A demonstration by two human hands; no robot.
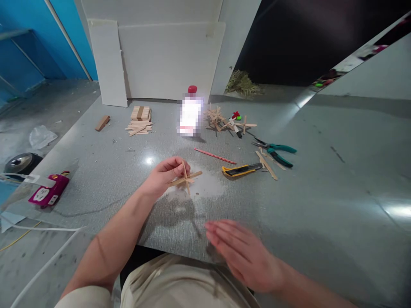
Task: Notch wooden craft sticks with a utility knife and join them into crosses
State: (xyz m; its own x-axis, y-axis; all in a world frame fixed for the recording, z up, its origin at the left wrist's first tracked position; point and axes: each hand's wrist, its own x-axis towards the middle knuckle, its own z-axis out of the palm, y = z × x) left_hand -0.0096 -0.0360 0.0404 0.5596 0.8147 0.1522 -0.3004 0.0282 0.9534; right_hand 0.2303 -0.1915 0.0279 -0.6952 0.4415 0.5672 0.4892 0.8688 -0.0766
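Note:
My left hand (168,171) is closed, pinching a small cross made of wooden craft sticks (194,175) just above the table. One stick of the cross points up past the thumb, and the others spread to the sides and down. My right hand (239,252) hovers near the table's front edge, apart from the cross. Its fingers are stretched out together and slightly blurred, with nothing visible in them. To the right of the cross lie a yellow utility knife (239,171) and a red patterned pencil (215,155).
Green-handled pliers (278,150) and loose sticks (267,165) lie right. Behind are a banded stick bundle (140,113), a pile of joined sticks (218,117) and a red-capped bottle (192,89), mostly blurred out. A magenta power box (49,192) with cables sits left.

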